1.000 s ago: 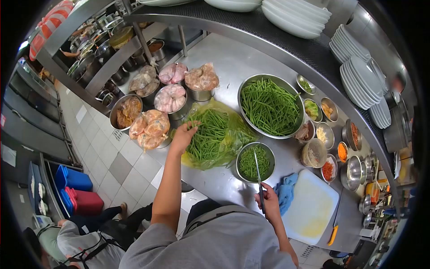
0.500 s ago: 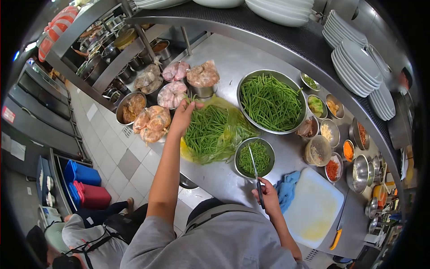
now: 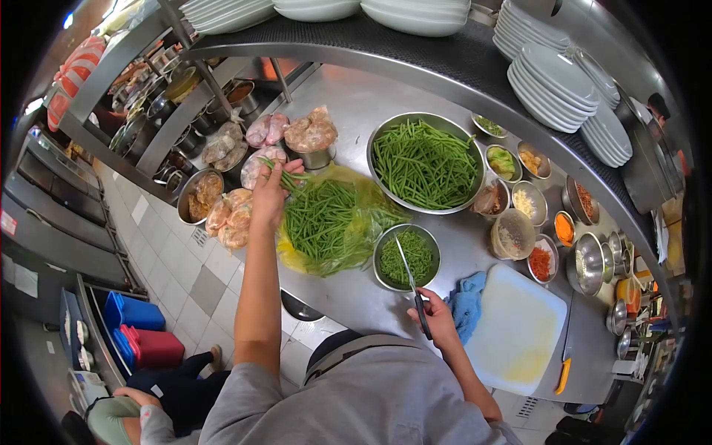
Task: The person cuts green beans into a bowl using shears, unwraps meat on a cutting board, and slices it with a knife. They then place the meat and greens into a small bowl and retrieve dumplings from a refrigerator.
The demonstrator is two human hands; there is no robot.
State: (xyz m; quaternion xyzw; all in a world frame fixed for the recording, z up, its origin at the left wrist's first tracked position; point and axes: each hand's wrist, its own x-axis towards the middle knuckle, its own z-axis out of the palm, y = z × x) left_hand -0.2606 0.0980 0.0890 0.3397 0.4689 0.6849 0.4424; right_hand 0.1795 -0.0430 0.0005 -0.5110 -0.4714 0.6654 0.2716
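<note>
My left hand (image 3: 270,199) is closed around a few green beans (image 3: 291,178), whose ends poke out past the fingers. It is above the far left side of a yellow plastic bag (image 3: 348,261) full of long green beans (image 3: 326,219). My right hand (image 3: 440,324) grips a knife (image 3: 422,315) by its black handle. The narrow blade points away from me over a steel bowl (image 3: 378,273) of finely cut green beans (image 3: 406,263). Behind that stands a larger steel bowl (image 3: 376,180) heaped with long beans (image 3: 426,163).
A white cutting board (image 3: 512,334) and blue cloth (image 3: 467,304) lie right of my hand, beside a yellow-handled knife (image 3: 564,375). Small ingredient bowls (image 3: 541,259) line the right. Bagged meat (image 3: 311,132) stands at the left. Stacked plates (image 3: 552,85) fill the overhead shelf. Someone sits (image 3: 126,415) lower left.
My left hand has drawn back slightly toward me, and beans now show in its fingers. The view has shifted a little. The knife stays over the small bowl.
</note>
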